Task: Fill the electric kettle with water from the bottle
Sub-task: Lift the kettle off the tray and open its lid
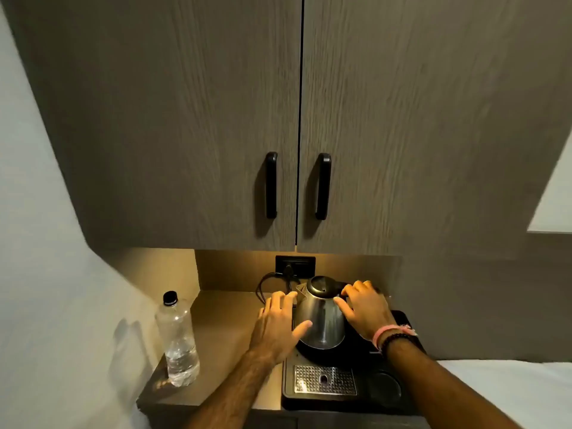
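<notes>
A steel electric kettle (322, 317) with a black lid stands on its base on a black tray (340, 397); the lid looks closed. My left hand (278, 320) lies against the kettle's left side with fingers spread, thumb touching the body. My right hand (365, 308) rests on the kettle's right side at the black handle, fingers curled over it. A clear plastic water bottle (178, 339) with a black cap stands upright at the counter's left edge, water only in its lower part, apart from both hands.
The tray has a perforated metal drip grate (325, 379) and a round recess (385, 387). A black cord (266, 286) runs from the wall socket (295, 266) behind the kettle. Cupboard doors with black handles (271, 184) hang low above. A white surface (510, 391) lies to the right.
</notes>
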